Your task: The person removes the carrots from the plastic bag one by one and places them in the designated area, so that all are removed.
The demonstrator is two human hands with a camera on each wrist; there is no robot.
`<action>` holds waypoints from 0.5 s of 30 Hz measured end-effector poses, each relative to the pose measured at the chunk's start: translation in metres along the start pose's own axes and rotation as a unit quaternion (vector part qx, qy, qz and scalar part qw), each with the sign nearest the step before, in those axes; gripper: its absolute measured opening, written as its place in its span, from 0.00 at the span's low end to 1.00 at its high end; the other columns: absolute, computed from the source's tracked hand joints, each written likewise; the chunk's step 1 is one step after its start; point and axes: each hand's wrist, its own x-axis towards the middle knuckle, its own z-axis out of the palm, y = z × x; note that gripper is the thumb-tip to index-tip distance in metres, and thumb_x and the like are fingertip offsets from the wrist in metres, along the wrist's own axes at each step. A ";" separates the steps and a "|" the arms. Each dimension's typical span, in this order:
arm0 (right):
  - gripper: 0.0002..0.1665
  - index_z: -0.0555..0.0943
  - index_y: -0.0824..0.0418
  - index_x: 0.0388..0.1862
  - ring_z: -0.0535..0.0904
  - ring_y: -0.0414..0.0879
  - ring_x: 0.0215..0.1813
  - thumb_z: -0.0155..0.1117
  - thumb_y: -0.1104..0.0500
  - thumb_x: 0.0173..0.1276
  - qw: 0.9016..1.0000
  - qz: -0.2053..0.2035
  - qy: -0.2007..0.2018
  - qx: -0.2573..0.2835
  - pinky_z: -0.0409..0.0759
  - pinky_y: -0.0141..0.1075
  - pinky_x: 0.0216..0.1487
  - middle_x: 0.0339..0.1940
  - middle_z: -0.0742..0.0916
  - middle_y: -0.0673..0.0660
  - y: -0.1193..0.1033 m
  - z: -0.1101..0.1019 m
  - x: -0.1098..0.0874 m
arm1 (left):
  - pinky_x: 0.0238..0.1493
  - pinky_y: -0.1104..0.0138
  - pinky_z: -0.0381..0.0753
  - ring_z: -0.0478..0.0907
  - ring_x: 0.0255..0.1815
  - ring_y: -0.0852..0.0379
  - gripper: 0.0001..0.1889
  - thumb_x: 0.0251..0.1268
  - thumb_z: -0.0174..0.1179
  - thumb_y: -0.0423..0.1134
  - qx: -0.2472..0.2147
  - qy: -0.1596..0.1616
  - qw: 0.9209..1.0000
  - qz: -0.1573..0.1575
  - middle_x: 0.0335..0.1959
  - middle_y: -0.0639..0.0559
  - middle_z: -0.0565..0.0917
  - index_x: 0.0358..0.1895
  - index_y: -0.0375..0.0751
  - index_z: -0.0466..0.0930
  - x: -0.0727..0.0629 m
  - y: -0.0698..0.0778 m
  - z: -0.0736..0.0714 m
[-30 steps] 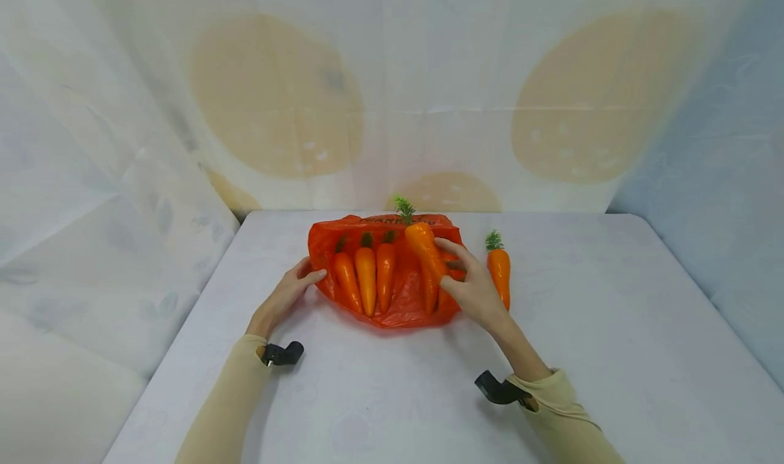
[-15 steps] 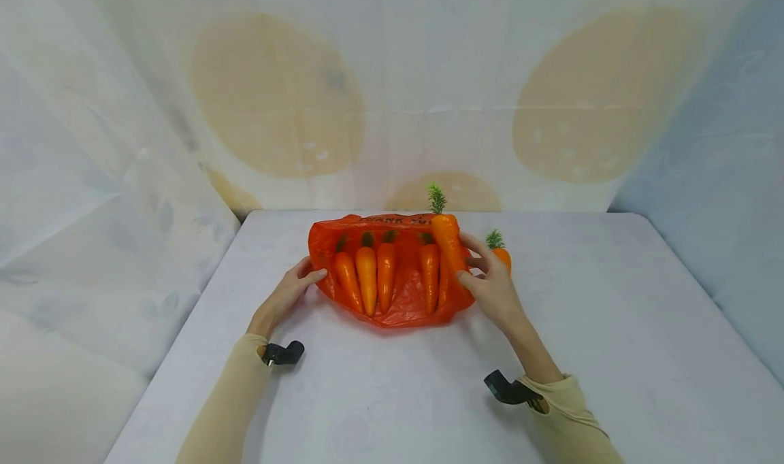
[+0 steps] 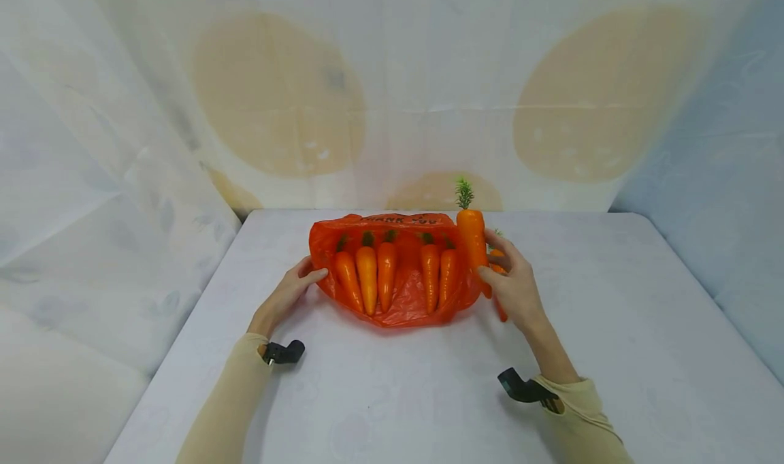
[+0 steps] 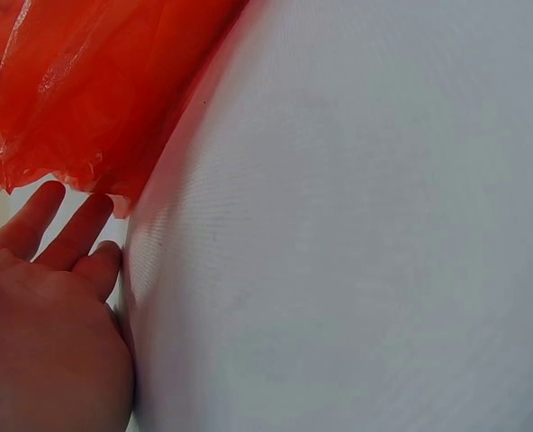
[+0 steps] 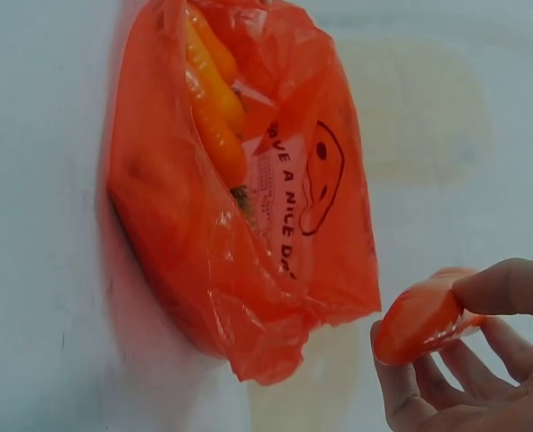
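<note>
An orange carrot (image 3: 471,236) with a green leafy top is pinched between thumb and fingers of my right hand (image 3: 517,284), held upright at the right edge of a red plastic bag (image 3: 404,290). Several carrots (image 3: 386,273) stand in the bag, tops toward its open mouth, with a gap between a left group and a right pair. My left hand (image 3: 290,290) holds the bag's left edge, thumb in front. In the left wrist view, the other fingers (image 4: 77,229) reach behind the bag. The right wrist view shows the held carrot (image 5: 424,315) beside the bag.
Another carrot (image 3: 502,311) lies on the white table (image 3: 380,396) just right of the bag, mostly hidden behind my right hand. A pale patterned curtain (image 3: 429,96) hangs behind the table and along both sides.
My right hand has moved right with the carrot, from over the bag's middle to its right edge, and the carrot has turned more upright. The left hand has stayed in place.
</note>
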 end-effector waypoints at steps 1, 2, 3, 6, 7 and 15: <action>0.38 0.61 0.50 0.78 0.73 0.56 0.64 0.56 0.65 0.71 1.000 0.002 0.002 0.000 0.80 0.27 0.49 0.75 0.69 0.54 0.000 -0.001 0.000 | 0.76 0.39 0.43 0.49 0.79 0.45 0.42 0.68 0.56 0.59 -0.001 0.000 1.000 -0.001 0.79 0.49 0.57 0.80 0.51 0.50 0.000 0.000 0.000; 0.38 0.61 0.50 0.78 0.73 0.56 0.64 0.56 0.65 0.71 1.000 0.003 0.003 0.000 0.80 0.27 0.49 0.75 0.69 0.54 0.001 -0.002 0.000 | 0.76 0.39 0.43 0.49 0.79 0.45 0.42 0.68 0.56 0.59 -0.001 0.000 1.000 0.000 0.79 0.49 0.57 0.80 0.51 0.50 0.000 0.000 0.000; 0.38 0.60 0.50 0.78 0.72 0.56 0.64 0.55 0.65 0.71 1.000 0.005 0.005 0.001 0.80 0.27 0.48 0.74 0.69 0.54 0.001 -0.003 0.000 | 0.76 0.39 0.43 0.50 0.79 0.45 0.42 0.68 0.57 0.59 -0.002 0.000 1.000 -0.001 0.79 0.49 0.57 0.80 0.51 0.50 0.000 0.001 0.000; 0.38 0.60 0.51 0.78 0.72 0.56 0.64 0.55 0.66 0.72 1.000 0.009 0.010 0.006 0.79 0.26 0.48 0.74 0.69 0.55 0.003 -0.007 0.000 | 0.76 0.39 0.43 0.50 0.79 0.46 0.42 0.68 0.57 0.59 -0.004 0.001 1.000 -0.002 0.79 0.49 0.57 0.79 0.51 0.50 -0.001 0.001 0.000; 0.38 0.60 0.51 0.79 0.72 0.56 0.65 0.55 0.66 0.72 1.000 0.010 0.012 0.006 0.79 0.25 0.48 0.75 0.69 0.55 0.004 -0.008 0.000 | 0.76 0.39 0.43 0.50 0.79 0.46 0.42 0.68 0.57 0.59 -0.003 0.001 1.000 -0.002 0.79 0.49 0.57 0.80 0.51 0.50 -0.001 0.001 0.000; 0.38 0.59 0.51 0.79 0.71 0.57 0.65 0.55 0.65 0.72 0.999 0.013 0.029 -0.010 0.77 0.21 0.48 0.75 0.68 0.56 0.008 -0.019 0.003 | 0.76 0.39 0.42 0.49 0.79 0.46 0.42 0.68 0.57 0.60 -0.004 0.000 1.000 0.000 0.79 0.49 0.57 0.80 0.51 0.50 -0.001 0.002 0.001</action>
